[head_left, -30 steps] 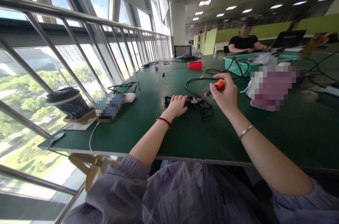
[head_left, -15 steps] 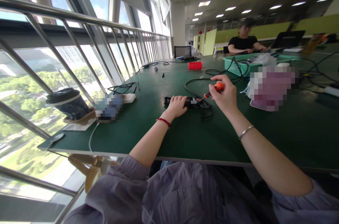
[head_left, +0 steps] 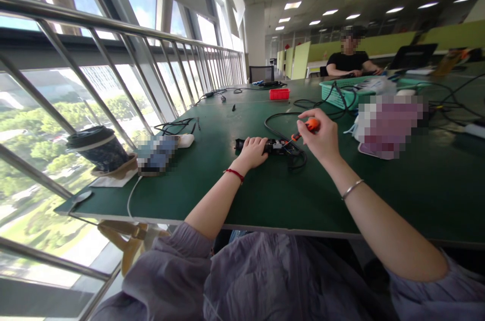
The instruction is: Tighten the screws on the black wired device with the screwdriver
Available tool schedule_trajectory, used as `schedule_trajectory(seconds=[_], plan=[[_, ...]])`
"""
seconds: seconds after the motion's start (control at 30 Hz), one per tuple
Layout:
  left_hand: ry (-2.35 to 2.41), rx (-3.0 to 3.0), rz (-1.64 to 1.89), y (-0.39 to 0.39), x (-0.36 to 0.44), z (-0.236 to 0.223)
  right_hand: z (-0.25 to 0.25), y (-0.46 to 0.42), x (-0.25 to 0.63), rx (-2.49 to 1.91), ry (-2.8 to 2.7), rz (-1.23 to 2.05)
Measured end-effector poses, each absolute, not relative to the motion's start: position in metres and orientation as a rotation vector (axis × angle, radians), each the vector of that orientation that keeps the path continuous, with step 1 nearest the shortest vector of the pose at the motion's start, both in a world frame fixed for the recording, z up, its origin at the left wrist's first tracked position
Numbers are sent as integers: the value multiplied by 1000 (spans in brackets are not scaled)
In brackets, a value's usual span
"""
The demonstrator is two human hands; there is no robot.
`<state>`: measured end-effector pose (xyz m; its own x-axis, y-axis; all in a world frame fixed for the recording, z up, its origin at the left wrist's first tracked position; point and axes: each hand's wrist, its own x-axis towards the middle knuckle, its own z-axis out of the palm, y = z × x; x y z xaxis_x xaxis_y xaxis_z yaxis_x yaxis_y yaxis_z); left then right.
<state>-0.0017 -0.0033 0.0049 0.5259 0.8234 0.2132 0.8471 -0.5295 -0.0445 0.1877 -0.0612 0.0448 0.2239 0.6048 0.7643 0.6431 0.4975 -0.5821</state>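
Flat on the green table (head_left: 212, 184) lies a black elongated device (head_left: 271, 146) with a cable at its right end; its exact kind I cannot make out. My left hand (head_left: 253, 152) is closed over its left part and grips it against the tabletop. In my right hand (head_left: 321, 134) an orange-and-black screwdriver (head_left: 311, 124) is pinched by its handle. The shaft slants down to the left, its tip at the right part of the device. My fingers hide some of the handle and of the device's middle.
A pixelated pink item (head_left: 392, 126) and a green basket (head_left: 343, 94) stand to the right. Further back are a red box (head_left: 279, 94) and loose cables. On the left are a lidded cup (head_left: 99, 149) and a pixelated phone-like item (head_left: 157, 154). A person (head_left: 348, 58) sits across the table.
My right hand's fingers have shifted slightly round the screwdriver handle. My left hand and the device stay where they were.
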Motion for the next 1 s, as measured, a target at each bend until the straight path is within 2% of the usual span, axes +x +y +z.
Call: schedule_trajectory(seconds=[0.33, 0.6, 0.87, 1.0], plan=[[-1445, -2622, -236, -3, -2, 5, 41, -58, 189, -1075, -1449, -66], [-1452, -2615, -216, -4, -1, 7, 46, -62, 188, -1285, -1363, -63], [-1445, -2614, -218, -4, -1, 6, 43, -60, 187, -1124, -1441, -77], [-1445, -2613, -216, -4, -1, 6, 44, -61, 188, -1202, -1419, -63]])
